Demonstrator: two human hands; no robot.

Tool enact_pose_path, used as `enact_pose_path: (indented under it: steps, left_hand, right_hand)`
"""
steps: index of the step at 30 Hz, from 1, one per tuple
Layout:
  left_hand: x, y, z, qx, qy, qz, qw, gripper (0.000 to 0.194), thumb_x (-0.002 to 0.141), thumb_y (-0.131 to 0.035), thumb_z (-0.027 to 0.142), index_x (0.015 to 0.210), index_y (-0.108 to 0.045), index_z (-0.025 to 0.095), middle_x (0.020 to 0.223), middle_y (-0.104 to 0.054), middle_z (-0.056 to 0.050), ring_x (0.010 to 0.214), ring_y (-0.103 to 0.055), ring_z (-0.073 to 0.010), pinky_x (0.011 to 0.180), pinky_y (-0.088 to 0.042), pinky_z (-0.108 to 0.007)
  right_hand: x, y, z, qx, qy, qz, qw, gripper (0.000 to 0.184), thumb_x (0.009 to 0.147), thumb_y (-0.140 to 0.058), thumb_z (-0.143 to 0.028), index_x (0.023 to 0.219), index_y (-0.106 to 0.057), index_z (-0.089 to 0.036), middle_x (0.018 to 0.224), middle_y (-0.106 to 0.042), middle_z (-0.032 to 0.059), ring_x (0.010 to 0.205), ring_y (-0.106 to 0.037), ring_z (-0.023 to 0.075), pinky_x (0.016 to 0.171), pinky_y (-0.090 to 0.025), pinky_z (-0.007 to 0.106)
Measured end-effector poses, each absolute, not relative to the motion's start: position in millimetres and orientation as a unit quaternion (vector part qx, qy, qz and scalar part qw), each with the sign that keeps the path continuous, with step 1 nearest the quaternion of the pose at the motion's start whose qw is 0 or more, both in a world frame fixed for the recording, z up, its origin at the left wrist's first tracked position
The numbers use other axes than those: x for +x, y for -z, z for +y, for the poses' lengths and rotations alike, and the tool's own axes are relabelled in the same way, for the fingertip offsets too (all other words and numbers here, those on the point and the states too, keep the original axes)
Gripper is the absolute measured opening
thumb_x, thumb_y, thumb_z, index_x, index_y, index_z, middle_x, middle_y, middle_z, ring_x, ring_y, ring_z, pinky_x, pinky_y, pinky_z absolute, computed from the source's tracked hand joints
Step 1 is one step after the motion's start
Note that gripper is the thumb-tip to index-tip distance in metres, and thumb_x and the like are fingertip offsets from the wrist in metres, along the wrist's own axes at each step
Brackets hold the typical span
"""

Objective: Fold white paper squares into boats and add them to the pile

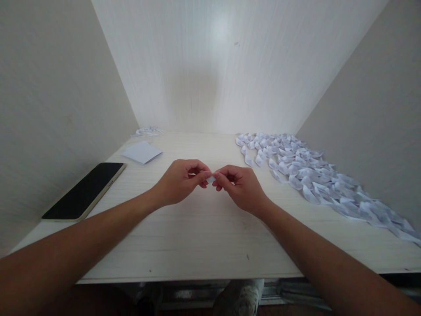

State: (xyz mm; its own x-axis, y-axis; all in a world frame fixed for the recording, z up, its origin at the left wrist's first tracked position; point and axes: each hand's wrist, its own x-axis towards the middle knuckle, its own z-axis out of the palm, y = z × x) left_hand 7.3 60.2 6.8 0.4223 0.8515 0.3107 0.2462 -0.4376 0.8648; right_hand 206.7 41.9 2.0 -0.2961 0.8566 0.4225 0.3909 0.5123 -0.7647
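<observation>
A small piece of white paper (211, 179) is pinched between my two hands, held above the middle of the table. My left hand (186, 180) grips its left side between thumb and fingers. On its right side, the thumb and fingertips of my right hand (238, 184) are closed the same way. Most of the paper is covered by the fingertips, so its exact folded shape cannot be made out. Many small folded white paper pieces (296, 164) lie heaped along the right side of the table.
A flat stack of white paper sheets (142, 152) lies at the back left, with thin paper scraps (148, 131) behind it. A dark-screened phone (83, 192) rests near the left wall. Pale panels enclose the white table (197, 245) on three sides.
</observation>
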Motion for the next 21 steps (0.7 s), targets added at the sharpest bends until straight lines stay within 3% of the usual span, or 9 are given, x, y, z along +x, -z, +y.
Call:
enact_pose_path:
  steps: [6,14,21]
  left_hand:
    - [10,-2,60,0.753,-0.374,0.366,0.398,0.021,0.088,-0.067,0.033,0.079,-0.070,0.015,0.069,-0.073,-0.004,0.061,-0.070,-0.0160,0.058,-0.057,-0.026]
    - [1,2,73,0.671,-0.389,0.298,0.557,0.033,0.077,-0.083,0.037,0.101,-0.076,0.015,0.084,-0.079,-0.007,0.075,-0.076,-0.0202,0.077,-0.065,-0.038]
    - [0,11,77,0.583,-0.400,0.292,0.644,0.031,0.076,-0.086,0.030,0.102,-0.079,0.015,0.093,-0.079,-0.009,0.081,-0.073,-0.0175,0.085,-0.061,-0.037]
  right_hand:
    - [206,-2,39,-0.425,-0.269,-0.766,0.401,0.025,0.091,-0.061,-0.027,0.069,-0.067,-0.017,0.060,-0.069,0.0008,0.051,-0.058,0.0100,0.051,-0.040,0.022]
    - [216,4,56,-0.382,-0.524,-0.629,0.428,0.032,0.082,-0.072,-0.043,0.066,-0.062,-0.017,0.060,-0.066,-0.0008,0.049,-0.053,0.0083,0.050,-0.041,0.022]
    - [219,7,59,-0.319,-0.602,-0.576,0.452,0.030,0.075,-0.083,-0.042,0.094,-0.077,-0.021,0.074,-0.072,0.0005,0.066,-0.062,0.0104,0.062,-0.046,0.025]
